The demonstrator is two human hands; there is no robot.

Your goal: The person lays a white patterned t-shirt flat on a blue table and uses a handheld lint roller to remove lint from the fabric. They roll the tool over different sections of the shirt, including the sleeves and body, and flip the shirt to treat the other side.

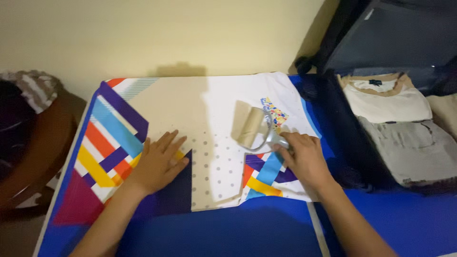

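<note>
Fingers of the left hand (pixel 159 164) lie spread flat on a white sports shirt with multicoloured woven stripes (pixel 204 143), stretched over a blue-topped table (pixel 247 233). To the right, an open dark suitcase (pixel 381 43) holds folded clothes, a cream tee (pixel 385 102) above a grey garment (pixel 409 147). Curled tight, the right hand (pixel 304 159) grips a lint roller's grey handle (pixel 276 140); its roll (pixel 248 125) rests on the shirt. Blur hides the roll's detail.
</note>
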